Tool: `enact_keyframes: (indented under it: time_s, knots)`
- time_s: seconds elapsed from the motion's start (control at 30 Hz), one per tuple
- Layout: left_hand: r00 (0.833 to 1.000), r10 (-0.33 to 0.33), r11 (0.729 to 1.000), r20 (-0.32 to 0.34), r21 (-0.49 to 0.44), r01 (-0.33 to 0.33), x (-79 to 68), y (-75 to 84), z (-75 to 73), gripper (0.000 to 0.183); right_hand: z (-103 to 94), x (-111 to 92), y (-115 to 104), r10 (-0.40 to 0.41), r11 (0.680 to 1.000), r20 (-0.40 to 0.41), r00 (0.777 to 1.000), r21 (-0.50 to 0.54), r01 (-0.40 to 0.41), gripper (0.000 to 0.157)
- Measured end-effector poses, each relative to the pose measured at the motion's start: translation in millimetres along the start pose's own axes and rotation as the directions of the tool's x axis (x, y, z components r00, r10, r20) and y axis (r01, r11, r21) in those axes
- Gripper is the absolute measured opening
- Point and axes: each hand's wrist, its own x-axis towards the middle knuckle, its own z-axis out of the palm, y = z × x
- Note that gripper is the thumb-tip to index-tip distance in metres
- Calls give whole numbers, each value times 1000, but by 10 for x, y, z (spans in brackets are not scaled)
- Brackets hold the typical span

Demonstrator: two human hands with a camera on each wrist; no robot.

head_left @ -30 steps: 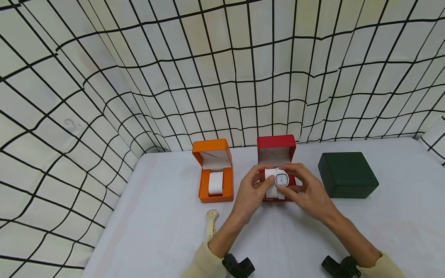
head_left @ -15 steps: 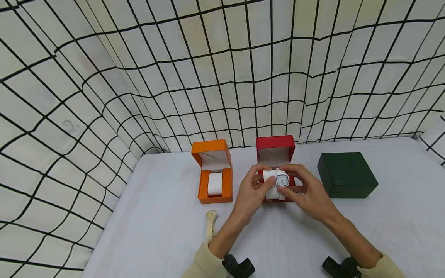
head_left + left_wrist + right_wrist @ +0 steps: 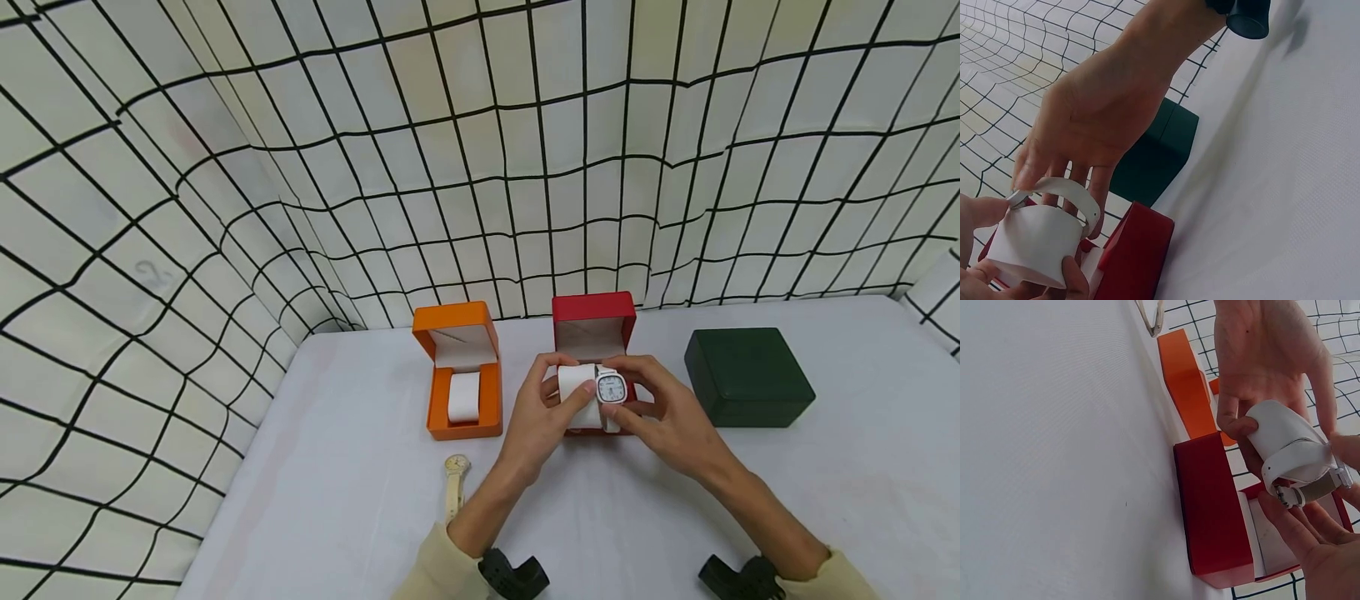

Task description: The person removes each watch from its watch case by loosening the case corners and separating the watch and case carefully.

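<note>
Over the open red box (image 3: 594, 307), my left hand (image 3: 542, 414) grips a white watch cushion (image 3: 574, 382), thumb on its front. My right hand (image 3: 670, 414) pinches a white wristwatch (image 3: 611, 388) with a squarish dial, thumb below and fingers above the case. The watch sits at the cushion's right end. In the left wrist view its strap (image 3: 1075, 192) arches out past the end of the cushion (image 3: 1035, 240). The right wrist view shows the strap looped, its buckle (image 3: 1285, 497) hanging under the cushion (image 3: 1279, 428). Hands hide much of the box's inside.
Left of the red box stands an open orange box (image 3: 442, 427) with a white cushion (image 3: 464, 397) inside. A closed green box (image 3: 750, 375) is on the right. A cream watch (image 3: 455, 483) lies by the left forearm. Black netting (image 3: 551, 179) rises behind the white table (image 3: 337, 467).
The white cushion has shifted left in my left hand while the watch has edged right, so more of the cushion's front shows. The boxes and the cream watch have stayed put.
</note>
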Motion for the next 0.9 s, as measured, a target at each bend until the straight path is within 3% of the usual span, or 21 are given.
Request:
enact_keyframes:
  time_s: [0.27,0.63,0.9]
  knots:
    - [1000,-3,1000,-3,3,3,5,-1,-7,41,9,-14,-16,37,999,6,999,-18,-37,48]
    - [1000,-11,1000,18,-6,11,-3,11,-16,44,17,-13,-92,90,989,-74,993,-110,-98,40]
    - [999,-29,999,18,-32,30,5,26,-28,44,18,-10,-97,72,988,-107,992,-125,-85,36]
